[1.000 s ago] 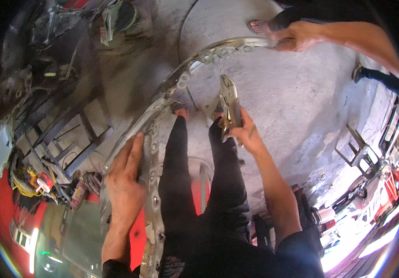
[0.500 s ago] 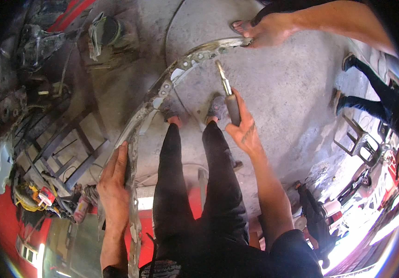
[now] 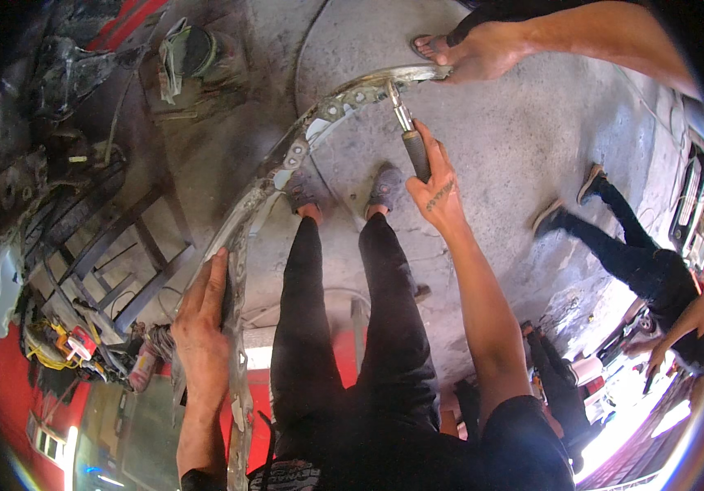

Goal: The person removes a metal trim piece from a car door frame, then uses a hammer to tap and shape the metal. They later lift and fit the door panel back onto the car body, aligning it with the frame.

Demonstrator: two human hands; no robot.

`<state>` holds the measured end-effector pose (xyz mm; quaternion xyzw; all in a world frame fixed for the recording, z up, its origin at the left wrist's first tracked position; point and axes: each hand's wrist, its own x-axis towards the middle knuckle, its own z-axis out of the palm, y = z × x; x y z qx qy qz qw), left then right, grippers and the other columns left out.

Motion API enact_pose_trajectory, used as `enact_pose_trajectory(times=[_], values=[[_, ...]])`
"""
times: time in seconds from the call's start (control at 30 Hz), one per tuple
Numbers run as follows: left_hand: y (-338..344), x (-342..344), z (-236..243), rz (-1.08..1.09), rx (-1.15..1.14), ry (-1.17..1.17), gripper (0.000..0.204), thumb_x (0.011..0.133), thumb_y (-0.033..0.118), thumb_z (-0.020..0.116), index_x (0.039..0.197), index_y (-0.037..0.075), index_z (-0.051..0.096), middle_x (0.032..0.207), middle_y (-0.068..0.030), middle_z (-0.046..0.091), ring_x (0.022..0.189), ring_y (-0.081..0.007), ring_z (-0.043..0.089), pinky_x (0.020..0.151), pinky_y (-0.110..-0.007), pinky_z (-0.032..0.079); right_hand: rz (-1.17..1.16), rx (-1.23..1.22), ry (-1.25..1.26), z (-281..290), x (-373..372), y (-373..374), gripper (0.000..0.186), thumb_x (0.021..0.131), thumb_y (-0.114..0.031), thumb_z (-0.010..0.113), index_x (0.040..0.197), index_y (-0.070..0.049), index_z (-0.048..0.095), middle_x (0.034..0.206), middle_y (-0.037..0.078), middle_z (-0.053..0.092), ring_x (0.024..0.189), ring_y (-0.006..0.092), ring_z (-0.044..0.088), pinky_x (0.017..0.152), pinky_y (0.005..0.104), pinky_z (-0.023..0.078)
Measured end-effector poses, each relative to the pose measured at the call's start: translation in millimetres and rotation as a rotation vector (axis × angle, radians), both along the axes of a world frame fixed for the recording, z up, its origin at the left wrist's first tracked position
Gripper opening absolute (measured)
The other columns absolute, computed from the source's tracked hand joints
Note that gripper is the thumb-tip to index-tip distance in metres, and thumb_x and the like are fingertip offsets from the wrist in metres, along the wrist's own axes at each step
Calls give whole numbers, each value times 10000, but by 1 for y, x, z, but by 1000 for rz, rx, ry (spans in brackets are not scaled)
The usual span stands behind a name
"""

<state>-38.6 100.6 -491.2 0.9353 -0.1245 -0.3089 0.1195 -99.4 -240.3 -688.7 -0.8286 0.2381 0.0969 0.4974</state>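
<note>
A long curved metal strip (image 3: 293, 154), worn and pierced with holes along its edge, runs from beside my left forearm up to the top centre. My left hand (image 3: 203, 315) is closed round its near part, fingers along the outer side and the thumb hidden. My right hand (image 3: 435, 182) grips a hand tool (image 3: 415, 154) with a dark handle and a bright metal front. Its exact kind is not clear. The tool's tip is at the inner edge of the strip near the far end. There, another person's hand (image 3: 483, 53) holds the strip's end.
Dark metal frames (image 3: 135, 254) lie at left, with a bucket (image 3: 195, 53) farther off. A red vehicle (image 3: 8, 385) is at lower left. A person in dark clothes (image 3: 638, 274) walks at right. My shoes (image 3: 383, 190) stand on the concrete floor (image 3: 499, 164).
My right hand has moved the tool up and slightly right, bringing its tip to the strip. My left hand stays put. The person at right has come farther into view.
</note>
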Motion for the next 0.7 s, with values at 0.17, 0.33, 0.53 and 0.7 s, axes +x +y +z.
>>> enact_pose_trajectory(times=[0.17,0.33,0.53,0.7], values=[[2,-2,-1,3,6,2,890,756,-141,595,1571,198,480,1401,-191,640,1275,-396,631,1067,-454,521,24,-42,-1,-8,0,-3,853,746,13,574,1570,-149,425,1279,261,587,1194,448,587,1033,506,484],[1,-1,-1,-2,8,-4,894,751,-146,593,1570,196,481,1401,-194,639,1271,-397,633,1057,-453,526,9,-50,-1,-9,2,0,857,753,14,582,1579,-150,419,1266,265,595,1185,447,597,1034,505,484],[1,-1,-1,-3,7,-9,887,748,-152,587,1564,180,484,1395,-202,640,1266,-401,634,1058,-449,525,-37,-10,46,-18,-3,5,843,770,-9,534,1590,-147,396,1432,276,559,1284,460,574,1101,481,443],[0,1,0,-3,4,-4,869,761,-143,582,1564,175,482,1391,-204,641,1258,-405,637,1054,-454,523,-56,32,28,-14,0,12,830,779,-10,527,1591,-103,382,1465,275,538,1329,454,547,1127,469,419]])
